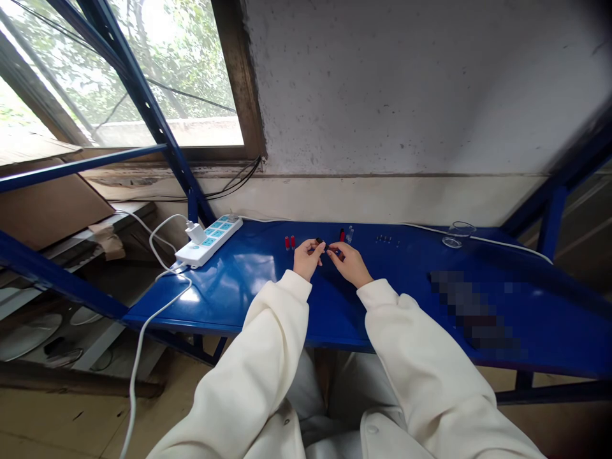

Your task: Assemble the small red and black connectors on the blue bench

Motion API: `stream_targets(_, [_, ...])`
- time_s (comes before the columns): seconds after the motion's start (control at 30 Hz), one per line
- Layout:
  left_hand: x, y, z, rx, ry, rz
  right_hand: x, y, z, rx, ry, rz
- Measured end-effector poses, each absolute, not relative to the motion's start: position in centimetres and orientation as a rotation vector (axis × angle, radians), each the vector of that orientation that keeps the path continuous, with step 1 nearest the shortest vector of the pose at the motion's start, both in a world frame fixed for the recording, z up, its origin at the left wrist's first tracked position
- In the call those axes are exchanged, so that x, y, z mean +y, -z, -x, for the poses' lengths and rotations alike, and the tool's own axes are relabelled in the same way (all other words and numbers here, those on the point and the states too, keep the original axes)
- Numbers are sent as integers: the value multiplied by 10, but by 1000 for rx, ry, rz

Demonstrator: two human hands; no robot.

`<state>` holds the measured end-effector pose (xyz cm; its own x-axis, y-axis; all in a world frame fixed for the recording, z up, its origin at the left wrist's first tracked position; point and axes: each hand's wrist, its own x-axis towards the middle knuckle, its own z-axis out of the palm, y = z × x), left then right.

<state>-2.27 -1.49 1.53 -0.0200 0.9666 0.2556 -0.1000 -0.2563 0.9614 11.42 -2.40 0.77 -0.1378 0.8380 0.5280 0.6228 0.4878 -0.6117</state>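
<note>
Above the middle of the blue table (401, 268), my left hand (307, 258) is closed, its thumb and fingers pinching a small black piece (319, 241). Close by on the right, my right hand (351, 262) has its fingertips pinched together; what they hold, if anything, is too small to name. Two small red cylinders (289, 243) stand just beyond my left hand. Behind my right hand are a red and black piece (341, 235) and a small clear piece (350, 234). Several tiny metallic parts (384, 240) lie in a row farther right.
A white power strip (210, 242) with a plugged-in charger lies at the table's left end, its white cable (139, 357) hanging down in front. Toward the right stand a clear glass (458, 234) and a pixelated dark object (473, 309). Blue frame posts (552, 217) flank the table.
</note>
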Motion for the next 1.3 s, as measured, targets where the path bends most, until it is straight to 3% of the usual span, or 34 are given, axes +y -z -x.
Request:
stream_targets(0.5, [-18, -19, 22, 1111, -1573, -1315, -24, -9, -114, -1911, -255, 1207])
stream_targets(0.93, [-17, -18, 27, 1185, -1576, -1296, -14, -11, -148, -1621, -414, 1878])
stream_targets(1.3, [-15, -13, 27, 1229, -1490, -1357, 2, -3, -160, -1447, -339, 2013])
